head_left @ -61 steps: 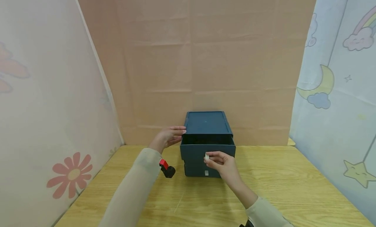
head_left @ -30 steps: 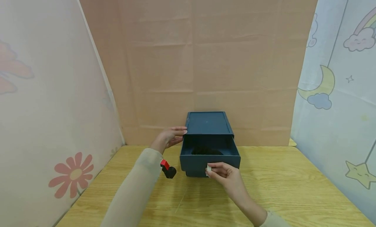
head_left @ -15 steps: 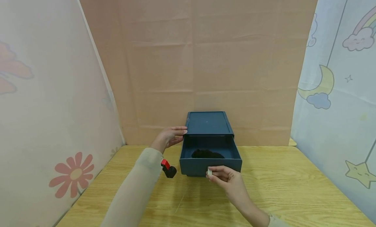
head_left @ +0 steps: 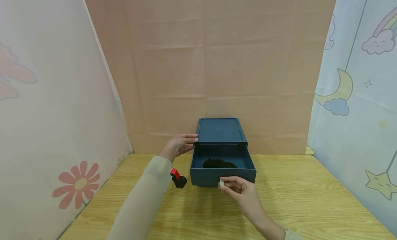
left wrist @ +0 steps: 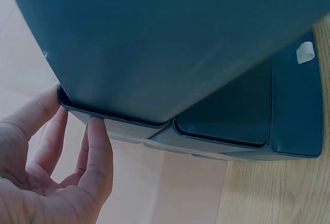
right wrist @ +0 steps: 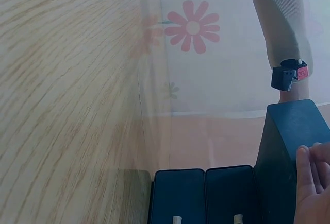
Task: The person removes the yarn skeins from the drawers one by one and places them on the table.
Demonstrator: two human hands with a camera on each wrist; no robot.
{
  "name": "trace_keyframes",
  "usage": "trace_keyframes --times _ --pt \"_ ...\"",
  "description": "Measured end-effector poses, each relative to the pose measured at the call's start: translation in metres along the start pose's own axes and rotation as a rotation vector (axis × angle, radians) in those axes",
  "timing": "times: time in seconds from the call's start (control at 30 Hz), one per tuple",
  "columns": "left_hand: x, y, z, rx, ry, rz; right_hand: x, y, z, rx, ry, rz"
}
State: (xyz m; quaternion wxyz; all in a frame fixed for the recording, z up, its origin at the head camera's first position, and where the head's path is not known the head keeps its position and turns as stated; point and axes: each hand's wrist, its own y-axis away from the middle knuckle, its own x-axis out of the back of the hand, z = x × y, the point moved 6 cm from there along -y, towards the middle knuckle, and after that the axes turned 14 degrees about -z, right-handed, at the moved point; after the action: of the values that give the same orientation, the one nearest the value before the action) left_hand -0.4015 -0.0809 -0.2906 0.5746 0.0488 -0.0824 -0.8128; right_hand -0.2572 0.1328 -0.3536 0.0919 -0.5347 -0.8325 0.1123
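A dark blue drawer unit stands on the table, its top drawer pulled well out towards me. Inside the drawer lies a soft-looking black item, partly hidden by the front panel. Thumb and fingertips of my right hand pinch the small white pull tab on that panel. At the unit's upper left edge, my left hand rests its extended fingertips against the side. In the left wrist view those fingers touch the frame beside the top drawer's opening.
Below the pulled drawer are two closed drawers, each with a white tab. The wooden table runs back to a tan backdrop. Patterned curtains hang at left and right. A small black and red device is on the left wrist.
The top drawer has slid further out towards me, bringing the black item into view. My right hand came nearer and lower with the tab. The left hand stayed at the unit's side.
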Motion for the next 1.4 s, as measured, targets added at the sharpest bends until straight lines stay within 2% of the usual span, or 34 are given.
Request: trace_keyframes --times 0.2,0.33,0.47,0.57,0.73,0.8,0.97,1.1,1.27,1.4 --pt "0.000 0.000 0.000 0.005 -0.033 0.005 0.000 0.001 -0.002 0.026 0.030 -0.027" --pt "0.000 -0.001 0.000 0.006 -0.028 0.009 -0.001 0.001 -0.003 0.038 0.036 -0.081" --pt "0.001 -0.001 0.000 0.002 -0.019 0.006 -0.001 0.002 -0.003 -0.001 0.014 -0.126" --pt "0.002 -0.001 -0.001 -0.001 -0.015 0.002 0.000 0.005 -0.003 -0.039 -0.028 -0.126" --pt "0.003 -0.001 -0.002 -0.002 -0.004 -0.008 -0.001 0.013 -0.011 -0.042 -0.027 -0.139" --pt "0.003 -0.001 -0.002 -0.002 -0.010 -0.010 -0.003 0.015 -0.019 -0.028 -0.013 -0.162" --pt "0.002 -0.001 -0.001 -0.003 -0.017 -0.014 -0.008 0.017 -0.055 0.087 0.040 -0.233" --pt "0.002 0.001 -0.001 -0.004 -0.012 -0.007 -0.003 0.012 -0.085 0.105 0.096 -0.222" --pt "0.002 0.002 -0.001 -0.005 -0.027 -0.002 0.010 -0.009 -0.112 0.165 0.183 -0.200" --pt "0.002 0.001 -0.001 -0.008 -0.024 -0.006 0.019 -0.033 -0.117 0.169 0.249 -0.221"
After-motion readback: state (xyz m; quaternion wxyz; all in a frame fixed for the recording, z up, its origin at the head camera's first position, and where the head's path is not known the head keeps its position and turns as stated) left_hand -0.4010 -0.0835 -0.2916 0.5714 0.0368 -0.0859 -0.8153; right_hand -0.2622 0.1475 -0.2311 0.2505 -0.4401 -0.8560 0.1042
